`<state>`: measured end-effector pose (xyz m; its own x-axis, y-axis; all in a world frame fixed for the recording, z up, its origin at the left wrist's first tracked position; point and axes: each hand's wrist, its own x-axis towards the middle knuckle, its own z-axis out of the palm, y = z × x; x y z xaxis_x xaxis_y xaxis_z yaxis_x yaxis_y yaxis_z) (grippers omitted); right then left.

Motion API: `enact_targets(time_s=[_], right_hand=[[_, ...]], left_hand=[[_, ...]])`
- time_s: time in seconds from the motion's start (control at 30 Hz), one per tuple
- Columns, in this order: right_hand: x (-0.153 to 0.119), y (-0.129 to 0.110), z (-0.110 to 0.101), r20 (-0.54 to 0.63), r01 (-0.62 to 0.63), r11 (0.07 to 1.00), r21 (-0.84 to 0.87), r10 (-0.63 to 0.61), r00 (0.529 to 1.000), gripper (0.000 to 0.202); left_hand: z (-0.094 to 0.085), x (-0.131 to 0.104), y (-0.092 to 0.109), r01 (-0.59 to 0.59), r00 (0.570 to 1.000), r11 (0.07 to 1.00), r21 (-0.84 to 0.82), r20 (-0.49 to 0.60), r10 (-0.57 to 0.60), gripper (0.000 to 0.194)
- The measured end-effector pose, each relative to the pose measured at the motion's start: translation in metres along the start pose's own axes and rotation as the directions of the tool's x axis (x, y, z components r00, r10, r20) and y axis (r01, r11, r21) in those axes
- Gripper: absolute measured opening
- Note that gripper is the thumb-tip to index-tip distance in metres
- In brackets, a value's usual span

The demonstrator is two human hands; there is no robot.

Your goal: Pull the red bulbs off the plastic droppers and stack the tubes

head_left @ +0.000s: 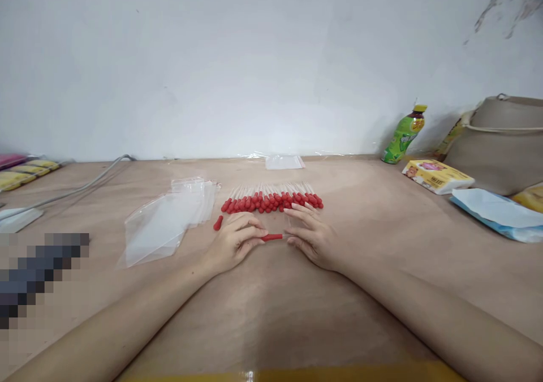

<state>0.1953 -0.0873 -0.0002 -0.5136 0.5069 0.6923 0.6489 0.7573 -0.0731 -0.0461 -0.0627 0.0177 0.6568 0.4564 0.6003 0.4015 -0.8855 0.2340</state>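
Observation:
My left hand (pixel 240 236) pinches the round end of a dropper's red rubber bulb (pixel 274 237), low over the table. From the other side, my right hand (pixel 311 234) grips the clear thin tube at the bulb's open end; most of that tube is hidden by the fingers. Just beyond both hands lies a pile of droppers (pixel 271 201), their red bulbs towards me and pale tubes pointing at the wall. One loose red bulb (pixel 218 223) rests left of my left hand. Clear zip bags (pixel 163 220) lie fanned out further left.
Another clear bag (pixel 284 162) lies by the wall. On the right stand a green drink bottle (pixel 405 136), a yellow tissue pack (pixel 439 175), a blue-white packet (pixel 498 212) and a grey bag (pixel 500 144). A grey cable (pixel 93 183) and a pixelated dark object (pixel 38 274) are left.

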Motion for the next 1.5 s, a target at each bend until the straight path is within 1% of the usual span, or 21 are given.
enact_targets(time_s=[0.03,0.13,0.17,0.3,0.4,0.5,0.6,0.83,0.97,1.2,1.37,1.5], right_hand=[[0.000,0.000,0.000,0.001,0.000,1.000,0.008,0.000,1.000,0.019],[0.001,-0.003,0.001,-0.006,0.006,1.000,0.022,-0.005,1.000,0.018],[0.001,-0.004,0.001,-0.005,0.016,0.999,0.027,-0.016,1.000,0.018],[0.004,-0.007,0.004,0.012,0.061,0.996,0.060,-0.062,0.998,0.020],[0.005,-0.008,0.006,0.018,0.049,0.994,0.094,-0.051,0.999,0.024],[0.004,-0.008,0.007,0.013,0.035,0.994,0.108,-0.037,0.999,0.026],[0.003,-0.007,0.009,0.002,0.046,0.991,0.127,-0.046,0.999,0.027],[0.003,-0.008,0.012,0.039,0.069,0.979,0.190,-0.078,0.996,0.027],[0.003,-0.009,0.011,0.062,0.086,0.973,0.213,-0.102,0.993,0.028],[0.002,-0.011,0.009,0.020,0.158,0.979,0.129,-0.162,0.987,0.024],[0.003,-0.013,0.005,0.026,0.210,0.976,0.055,-0.211,0.977,0.024],[0.003,-0.013,0.003,0.006,0.262,0.965,-0.027,-0.262,0.965,0.024]], left_hand=[[0.000,0.000,0.002,0.016,1.000,1.000,0.006,0.012,-0.016,0.020],[0.002,0.004,0.009,0.042,0.998,0.998,0.036,0.055,-0.044,0.043],[0.004,0.005,0.010,0.039,0.997,0.998,0.043,0.065,-0.042,0.044],[0.015,0.008,0.011,-0.006,0.998,0.999,0.050,0.062,0.003,0.023],[0.019,0.008,0.010,-0.030,0.999,0.996,0.079,0.034,0.027,0.018],[0.019,0.007,0.011,-0.049,0.999,0.993,0.104,0.015,0.048,0.016],[0.018,0.007,0.014,-0.058,0.998,0.991,0.125,0.015,0.057,0.017],[0.018,0.009,0.019,-0.056,0.996,0.987,0.152,0.080,0.044,0.017],[0.014,0.010,0.022,-0.054,0.987,0.984,0.169,0.161,0.026,0.020],[0.008,0.011,0.026,-0.035,0.967,0.984,0.174,0.253,-0.010,0.022],[0.007,0.011,0.026,-0.032,0.959,0.986,0.165,0.282,-0.016,0.023],[0.005,0.009,0.026,-0.033,0.954,0.987,0.155,0.300,-0.015,0.022]])
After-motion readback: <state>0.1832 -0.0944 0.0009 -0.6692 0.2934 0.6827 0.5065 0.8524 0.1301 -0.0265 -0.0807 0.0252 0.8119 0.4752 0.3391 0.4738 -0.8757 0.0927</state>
